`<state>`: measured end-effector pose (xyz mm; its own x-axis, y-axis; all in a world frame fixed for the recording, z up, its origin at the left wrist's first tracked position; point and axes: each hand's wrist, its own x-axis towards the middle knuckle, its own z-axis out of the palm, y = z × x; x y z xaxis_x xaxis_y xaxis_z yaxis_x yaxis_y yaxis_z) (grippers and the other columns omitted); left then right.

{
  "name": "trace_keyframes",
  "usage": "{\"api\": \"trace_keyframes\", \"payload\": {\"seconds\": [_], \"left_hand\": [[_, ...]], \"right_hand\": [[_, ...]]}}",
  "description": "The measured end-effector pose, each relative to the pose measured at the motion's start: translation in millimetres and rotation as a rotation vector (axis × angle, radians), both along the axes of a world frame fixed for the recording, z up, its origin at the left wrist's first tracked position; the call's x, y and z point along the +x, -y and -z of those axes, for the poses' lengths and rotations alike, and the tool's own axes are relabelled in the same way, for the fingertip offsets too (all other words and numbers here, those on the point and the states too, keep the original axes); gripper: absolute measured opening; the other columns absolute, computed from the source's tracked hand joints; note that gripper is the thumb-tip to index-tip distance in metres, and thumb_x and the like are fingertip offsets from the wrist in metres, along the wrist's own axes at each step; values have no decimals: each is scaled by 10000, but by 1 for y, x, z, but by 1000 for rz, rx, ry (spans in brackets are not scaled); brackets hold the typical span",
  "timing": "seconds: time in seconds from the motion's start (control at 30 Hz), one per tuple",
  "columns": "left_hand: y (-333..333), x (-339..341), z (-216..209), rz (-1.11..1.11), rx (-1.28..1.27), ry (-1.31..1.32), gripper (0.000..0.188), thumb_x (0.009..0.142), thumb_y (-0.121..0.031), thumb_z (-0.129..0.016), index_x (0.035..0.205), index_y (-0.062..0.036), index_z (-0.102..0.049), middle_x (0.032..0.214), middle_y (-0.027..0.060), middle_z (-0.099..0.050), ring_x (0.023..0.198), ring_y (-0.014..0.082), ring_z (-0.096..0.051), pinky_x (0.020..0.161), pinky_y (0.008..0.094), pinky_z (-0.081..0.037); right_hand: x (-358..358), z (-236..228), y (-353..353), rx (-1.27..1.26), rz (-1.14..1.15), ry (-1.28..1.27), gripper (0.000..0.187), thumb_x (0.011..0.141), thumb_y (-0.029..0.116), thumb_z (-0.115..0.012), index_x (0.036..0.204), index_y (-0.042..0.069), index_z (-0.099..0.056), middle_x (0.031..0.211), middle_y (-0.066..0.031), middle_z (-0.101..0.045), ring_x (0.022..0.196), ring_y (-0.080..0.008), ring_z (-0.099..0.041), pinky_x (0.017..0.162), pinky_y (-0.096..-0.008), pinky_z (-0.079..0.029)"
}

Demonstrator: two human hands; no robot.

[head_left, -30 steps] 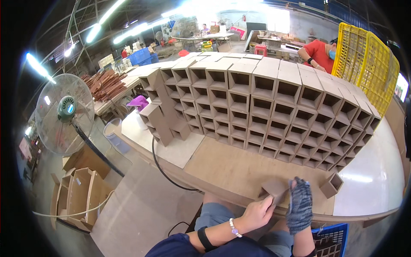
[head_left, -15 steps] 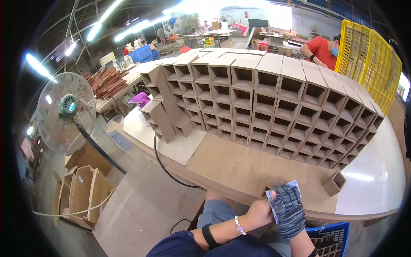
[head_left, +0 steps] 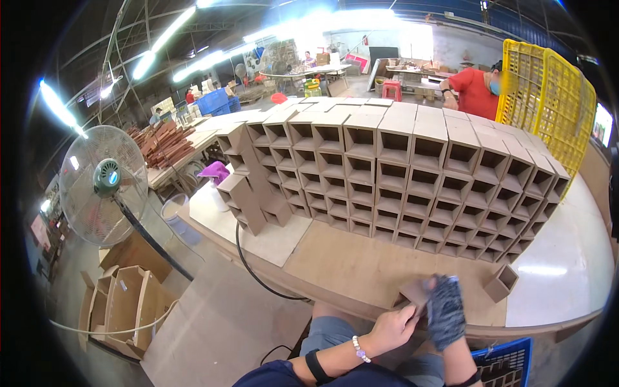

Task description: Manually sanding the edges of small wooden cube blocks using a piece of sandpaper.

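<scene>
In front of me, at the table's near edge, a small brown open-ended board box (head_left: 412, 291) is tilted between my hands. My bare left hand (head_left: 391, 330), with a beaded bracelet at the wrist, grips its near side with fingers closed. My right hand (head_left: 446, 315), in a dark grey knit glove, curls over the box's right side, slightly blurred. Only a sliver of the thin pale-blue sheet under its fingers shows. Another brown box (head_left: 501, 284) lies alone to the right. Beyond stands a wide stack of like boxes (head_left: 393, 143), open ends facing me.
A wooden board (head_left: 348, 258) covers the middle of the white tabletop. A blue crate (head_left: 525, 361) sits below at right, a yellow crate (head_left: 548, 103) behind the stack. A standing fan (head_left: 106, 177), cartons (head_left: 126, 303) and a black cable (head_left: 248, 267) are left. A co-worker in red (head_left: 477, 90) is beyond.
My gloved right hand has tipped forward over the box, and the pale-blue sheet is now mostly hidden. More of the box shows above my left hand. The view has shifted slightly.
</scene>
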<state>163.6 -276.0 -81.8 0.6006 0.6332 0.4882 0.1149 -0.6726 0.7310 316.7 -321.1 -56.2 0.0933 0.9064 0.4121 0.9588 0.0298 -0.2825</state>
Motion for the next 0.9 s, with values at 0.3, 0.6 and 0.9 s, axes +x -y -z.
{"api": "trace_keyframes", "payload": {"seconds": [0.3,0.6,0.9], "left_hand": [[3,4,-3,-15,-21,-28,285,787,-108,-646,1042,-26,-548,681,169,-584,609,341,-606,533,389,-478],[-4,2,-1,20,-93,-6,93,805,-60,-632,841,-7,-565,673,140,-612,585,259,-632,534,314,-490],[-3,1,2,4,-122,7,162,829,-79,-632,775,-11,-495,592,108,-542,514,164,-572,467,299,-436]], "right_hand": [[-30,-22,15,207,-205,162,335,774,154,-518,1084,43,-578,1062,-152,-587,1041,-312,-543,948,-482,-379],[2,-7,11,85,92,219,359,818,194,-487,1144,65,-562,1186,-146,-569,1079,-306,-537,969,-470,-355],[29,27,1,-44,159,151,461,784,152,-517,1225,17,-498,1243,-208,-509,1172,-360,-470,1039,-458,-308]]}}
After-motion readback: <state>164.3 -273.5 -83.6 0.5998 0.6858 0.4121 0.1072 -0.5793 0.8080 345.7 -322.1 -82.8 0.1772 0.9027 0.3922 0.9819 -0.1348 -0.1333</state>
